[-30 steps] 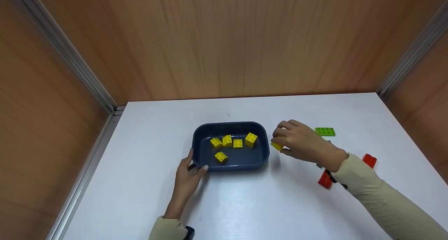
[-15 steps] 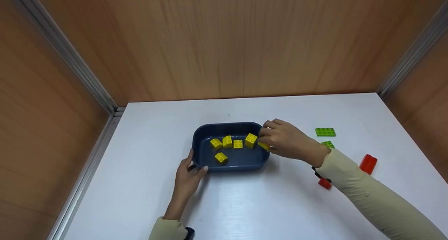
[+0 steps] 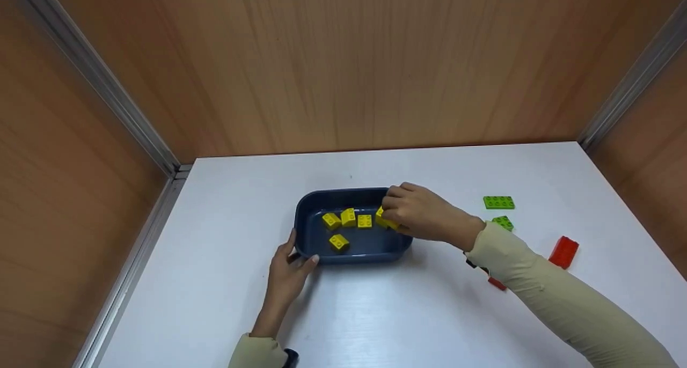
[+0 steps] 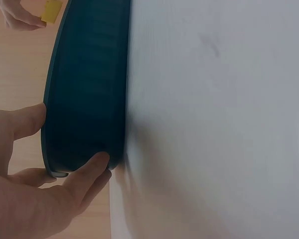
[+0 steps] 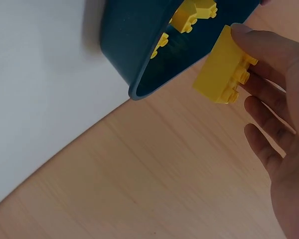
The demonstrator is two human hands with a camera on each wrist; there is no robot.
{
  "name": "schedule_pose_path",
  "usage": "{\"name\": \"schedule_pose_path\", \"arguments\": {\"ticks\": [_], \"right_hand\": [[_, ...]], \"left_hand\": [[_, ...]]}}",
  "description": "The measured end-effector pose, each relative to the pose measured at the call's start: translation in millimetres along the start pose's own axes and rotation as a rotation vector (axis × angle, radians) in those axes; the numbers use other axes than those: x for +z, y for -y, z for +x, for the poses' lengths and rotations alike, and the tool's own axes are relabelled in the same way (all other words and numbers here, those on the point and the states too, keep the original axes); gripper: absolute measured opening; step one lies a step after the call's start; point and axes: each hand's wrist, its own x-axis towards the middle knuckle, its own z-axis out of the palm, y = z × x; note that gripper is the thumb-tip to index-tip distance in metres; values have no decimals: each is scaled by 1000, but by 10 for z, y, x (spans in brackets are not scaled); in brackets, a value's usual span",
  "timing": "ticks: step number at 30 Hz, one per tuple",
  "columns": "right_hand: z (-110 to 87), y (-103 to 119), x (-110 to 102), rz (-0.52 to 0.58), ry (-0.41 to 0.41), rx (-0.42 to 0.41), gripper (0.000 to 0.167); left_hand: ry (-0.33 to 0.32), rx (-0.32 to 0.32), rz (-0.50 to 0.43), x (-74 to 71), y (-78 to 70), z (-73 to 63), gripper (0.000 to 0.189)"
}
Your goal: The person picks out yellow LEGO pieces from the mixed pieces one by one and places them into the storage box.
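Note:
A dark blue rectangular tray (image 3: 354, 258) stands on the white table with several yellow toy building bricks (image 3: 339, 242) lying inside. At its left end my left hand (image 3: 286, 277) holds the near corner, thumb on the front wall and fingers on the side, as the left wrist view also shows on the tray wall (image 4: 87, 89). Over the tray's right side, my right hand (image 3: 426, 212) pinches a yellow toy building brick (image 5: 219, 69) between thumb and fingers, its studs facing the palm. In the head view that hand partly hides this brick and another behind it.
Right of the tray lie a green eight-stud brick (image 3: 499, 202) and a smaller green brick (image 3: 503, 222). A red brick (image 3: 563, 252) sits nearer, with another red piece (image 3: 497, 284) partly under the right forearm. A wooden panel (image 3: 343, 67) rises behind the table.
My right hand has moved left with the yellow brick, from beside the tray to over its right side. The smaller green brick has come into view. My left hand stays at the tray.

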Motion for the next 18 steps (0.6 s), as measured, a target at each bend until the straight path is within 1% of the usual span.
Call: {"name": "schedule_pose_path", "arguments": {"ticks": [6,13,18], "right_hand": [[99,10,50,-39,-18,-45,28],[214,20,62,-30,18,-59,21],[308,40,73,-36,49,-73,21]], "left_hand": [[6,18,-12,-5,17,4,82],[8,15,-11,-8,15,1,81],[7,11,-6,-6,10,-1,81]]}}
